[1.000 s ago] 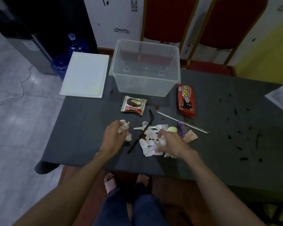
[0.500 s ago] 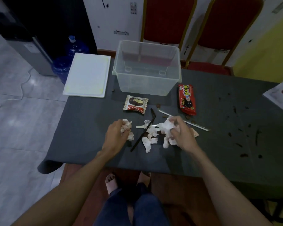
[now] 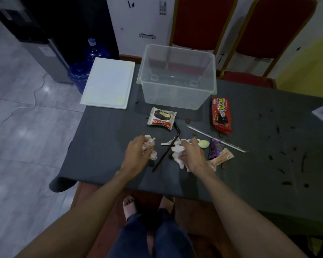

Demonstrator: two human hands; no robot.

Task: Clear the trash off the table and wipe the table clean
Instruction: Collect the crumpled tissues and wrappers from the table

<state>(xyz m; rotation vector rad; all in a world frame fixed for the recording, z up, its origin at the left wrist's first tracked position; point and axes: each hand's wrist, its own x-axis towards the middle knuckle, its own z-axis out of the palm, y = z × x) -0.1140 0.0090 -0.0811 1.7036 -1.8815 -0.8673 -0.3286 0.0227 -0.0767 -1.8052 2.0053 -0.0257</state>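
The left grip (image 3: 136, 155) curled round a crumpled, pink-stained tissue wad (image 3: 149, 144) while the right grip (image 3: 193, 155) bunched torn white tissue scraps (image 3: 177, 149) near the dark desk's (image 3: 104, 146) front edge, hiding much of them and of a white fork (image 3: 165, 143).

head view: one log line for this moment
left hand: grips tissue wad | right hand: grips tissue scraps | bin: empty | black straw, fork: on table

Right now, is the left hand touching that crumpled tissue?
Touching. The head view shows the left hand gripping the crumpled tissue, fingers curled round it.
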